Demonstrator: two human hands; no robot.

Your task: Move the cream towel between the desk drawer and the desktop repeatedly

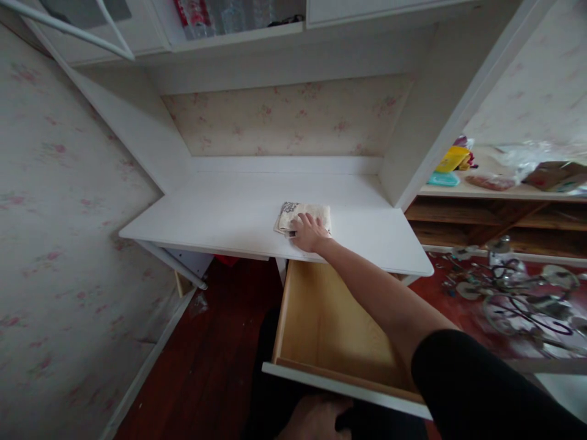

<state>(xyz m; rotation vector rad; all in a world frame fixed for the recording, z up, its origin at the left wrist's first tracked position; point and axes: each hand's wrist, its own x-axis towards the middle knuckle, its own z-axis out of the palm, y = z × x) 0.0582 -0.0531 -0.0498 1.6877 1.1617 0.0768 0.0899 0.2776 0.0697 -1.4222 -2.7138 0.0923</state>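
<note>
A folded cream cloth (306,212) with a dark printed pattern at its left corner lies on the white desktop (229,208), near the front edge. My right hand (310,233) is on the cloth from the front right, its fingers bent over the top and gripping it. Beneath my right forearm, a wooden drawer (334,324) is pulled out from under the desk. Low in the picture, my left hand (316,418) rests by my lap below the drawer's white front panel (343,389). Its fingers are dim and partly hidden.
Shelves with plastic bottles (233,17) hang above the desk. A white side panel (440,116) stands at the right. Beyond it, a low wooden shelf unit (499,208) carries bags and packets. A chandelier (518,287) lies in parts at the right. Flowered wall (59,244) borders the left.
</note>
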